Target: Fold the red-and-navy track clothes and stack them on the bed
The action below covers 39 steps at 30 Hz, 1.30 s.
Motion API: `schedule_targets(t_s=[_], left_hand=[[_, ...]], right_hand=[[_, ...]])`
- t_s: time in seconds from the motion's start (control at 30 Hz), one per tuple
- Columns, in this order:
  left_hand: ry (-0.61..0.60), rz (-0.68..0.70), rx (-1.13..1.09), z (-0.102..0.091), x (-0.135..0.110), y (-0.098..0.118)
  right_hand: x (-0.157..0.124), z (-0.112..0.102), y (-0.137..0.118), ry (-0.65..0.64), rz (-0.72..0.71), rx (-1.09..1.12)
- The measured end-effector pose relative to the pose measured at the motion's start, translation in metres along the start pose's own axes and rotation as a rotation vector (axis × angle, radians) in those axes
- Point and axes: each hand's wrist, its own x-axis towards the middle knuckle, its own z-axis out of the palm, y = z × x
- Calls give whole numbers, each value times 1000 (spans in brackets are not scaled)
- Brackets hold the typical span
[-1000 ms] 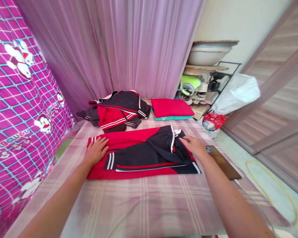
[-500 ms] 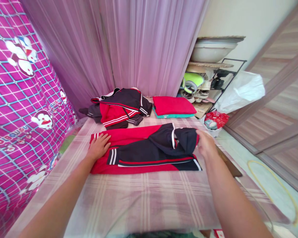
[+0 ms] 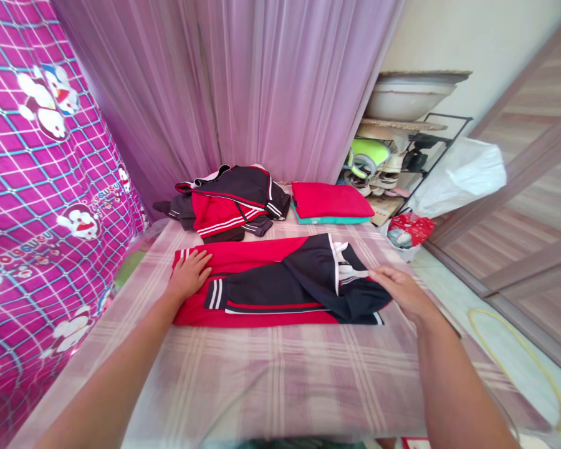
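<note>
A red and dark navy jacket (image 3: 262,280) with white stripes lies partly folded across the plaid cloth, one striped cuff resting on its middle. My left hand (image 3: 191,273) lies flat with fingers spread on the red left end. At the collar end, my right hand (image 3: 395,288) pinches the collar edge between thumb and fingers, and the white lining shows beside it. The dark fabric sags below that hand.
Behind the jacket is a loose pile of similar clothes (image 3: 234,199). Folded red clothing (image 3: 331,199) lies on a teal piece (image 3: 336,219) to its right. A shoe rack (image 3: 425,156), a white bag (image 3: 467,174) and purple curtains (image 3: 271,87) stand beyond the plaid cloth (image 3: 280,374).
My right hand has shifted its hold along the collar and moved slightly right and nearer. The collar has opened, showing more white lining. My left hand stays on the red end.
</note>
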Motion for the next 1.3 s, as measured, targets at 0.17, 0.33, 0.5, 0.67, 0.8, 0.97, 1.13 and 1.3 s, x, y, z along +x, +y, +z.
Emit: schedule_targets(t_s=[0.17,0.33,0.5,0.67,0.8,0.97,1.13,1.3], left_hand=[[-14,3,-2,-2,0,1],[-21,-5,6,-6,-2,7],[-42,-35,10,-9,-4,11],[-25,-24,-6,-8,-4,10],[-33,-27,1,-7,-3,8],[-30,-18,12,-5,-2,6],[-14,-11,3,-5,-2,5],[-13,-3,4,-5,-1,5]], right_hand=[[-8,6,-16,-408,23,-119],[-1,2,-14,12,-147,12],[-12,2,-25,-20,-217,72],[-17,25,-48,-605,-215,-251],[8,43,-37,-305,-221,-520],[36,62,-19,-68,-50,-902],[48,61,-5,-147,-19,-991],[62,32,11,-173,110,-1080]])
